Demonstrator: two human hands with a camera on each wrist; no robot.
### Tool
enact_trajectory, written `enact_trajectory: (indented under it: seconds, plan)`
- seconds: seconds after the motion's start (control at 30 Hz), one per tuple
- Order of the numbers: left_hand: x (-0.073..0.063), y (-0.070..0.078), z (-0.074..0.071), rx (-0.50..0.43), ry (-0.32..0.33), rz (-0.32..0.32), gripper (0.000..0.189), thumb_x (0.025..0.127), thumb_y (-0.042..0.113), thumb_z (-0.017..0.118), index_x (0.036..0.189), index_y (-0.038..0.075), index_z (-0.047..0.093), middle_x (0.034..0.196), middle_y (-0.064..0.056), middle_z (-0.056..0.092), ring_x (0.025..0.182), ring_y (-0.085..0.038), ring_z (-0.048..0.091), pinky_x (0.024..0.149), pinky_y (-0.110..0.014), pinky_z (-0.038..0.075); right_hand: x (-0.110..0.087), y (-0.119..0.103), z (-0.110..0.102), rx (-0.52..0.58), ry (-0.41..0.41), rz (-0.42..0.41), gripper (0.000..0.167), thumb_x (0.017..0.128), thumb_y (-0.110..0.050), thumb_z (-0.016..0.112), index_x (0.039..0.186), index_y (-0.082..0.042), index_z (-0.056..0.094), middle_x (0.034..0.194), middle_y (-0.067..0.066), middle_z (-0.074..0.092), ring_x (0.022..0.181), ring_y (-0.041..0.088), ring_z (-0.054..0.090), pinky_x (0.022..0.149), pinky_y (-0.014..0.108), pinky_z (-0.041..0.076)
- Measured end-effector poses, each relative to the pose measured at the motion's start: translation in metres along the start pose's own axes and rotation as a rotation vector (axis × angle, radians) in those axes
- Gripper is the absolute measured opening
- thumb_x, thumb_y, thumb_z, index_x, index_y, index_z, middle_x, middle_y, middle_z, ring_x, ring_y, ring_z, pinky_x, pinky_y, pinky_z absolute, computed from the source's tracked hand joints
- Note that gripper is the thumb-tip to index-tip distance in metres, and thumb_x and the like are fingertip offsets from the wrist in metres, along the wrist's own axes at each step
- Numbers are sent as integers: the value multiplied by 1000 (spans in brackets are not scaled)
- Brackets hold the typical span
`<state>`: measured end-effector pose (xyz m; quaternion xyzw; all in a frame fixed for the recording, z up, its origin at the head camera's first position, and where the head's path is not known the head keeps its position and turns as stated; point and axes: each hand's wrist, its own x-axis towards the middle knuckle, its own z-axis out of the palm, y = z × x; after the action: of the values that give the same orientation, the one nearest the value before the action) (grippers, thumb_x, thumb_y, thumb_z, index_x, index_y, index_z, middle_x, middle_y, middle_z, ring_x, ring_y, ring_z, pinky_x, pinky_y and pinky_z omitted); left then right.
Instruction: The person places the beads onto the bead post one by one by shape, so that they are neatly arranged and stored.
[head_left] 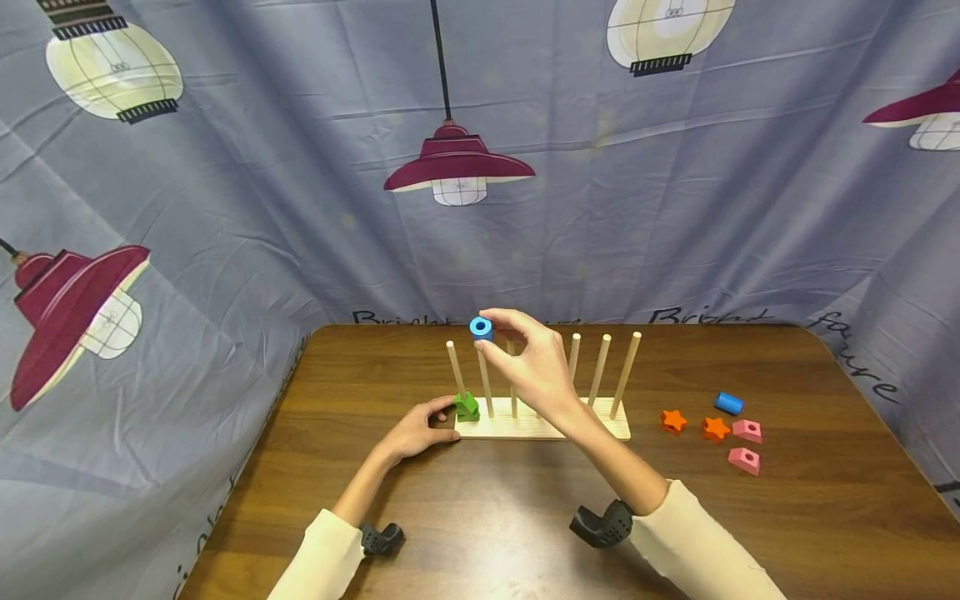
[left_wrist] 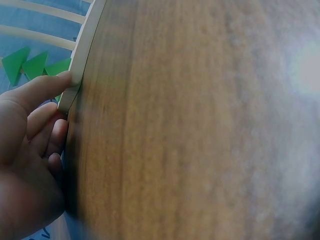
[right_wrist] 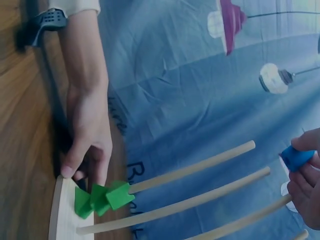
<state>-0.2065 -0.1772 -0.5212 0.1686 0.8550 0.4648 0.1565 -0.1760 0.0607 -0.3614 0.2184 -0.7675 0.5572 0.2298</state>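
Left hand point(head_left: 411, 430): thumb and fingers gripping left end of base point(head_left: 517, 428), centre of head frame.
Right hand point(head_left: 536, 371): pinching blue block point(head_left: 482, 329) between thumb and fingers.
Blue block: centre of head frame, hole showing, near tip of second peg point(head_left: 486, 385) from left; off the peg in right wrist view.
Green blocks point(head_left: 467, 407): three, stacked on leftmost peg point(head_left: 456, 367).
Right of head frame: blue cylinder point(head_left: 728, 403), two orange stars point(head_left: 673, 422), two pink blocks point(head_left: 744, 461) on table point(head_left: 495, 508).
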Motion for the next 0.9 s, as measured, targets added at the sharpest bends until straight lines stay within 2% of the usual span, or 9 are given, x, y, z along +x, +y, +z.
enact_trajectory:
  seconds: [0.3, 0.43, 0.7, 0.9]
  plan:
    - [1, -2, 1, 16, 5, 10, 67, 85, 16, 79, 145, 2, 51, 135, -15, 55, 110, -26, 52, 94, -45, 41, 6, 6, 15, -75, -41, 1, 34, 84, -7, 81, 116, -6, 72, 112, 7, 71, 105, 24, 66, 89, 42, 47]
    - [1, -2, 0, 11, 6, 20, 67, 85, 15, 79, 145, 2, 51, 137, -16, 54, 110, -28, 53, 94, -48, 42, 5, 9, 18, -74, -57, 24, 34, 84, -8, 80, 117, -6, 71, 110, 7, 71, 105, 28, 66, 90, 44, 47]
    - [1, -3, -1, 36, -1, 16, 68, 85, 16, 79, 146, 4, 51, 138, -14, 54, 109, -24, 52, 94, -44, 41, 3, 11, 20, -34, -41, 70, 32, 84, -8, 81, 114, -7, 71, 107, 4, 72, 103, 21, 66, 92, 43, 46]
    - [0, -1, -1, 25, -9, 8, 68, 85, 16, 78, 146, 3, 50, 135, -14, 55, 109, -25, 51, 95, -44, 40, 3, 11, 18, -9, -24, 86, 32, 83, -9, 82, 113, -7, 71, 106, 5, 72, 103, 22, 66, 92, 44, 47]
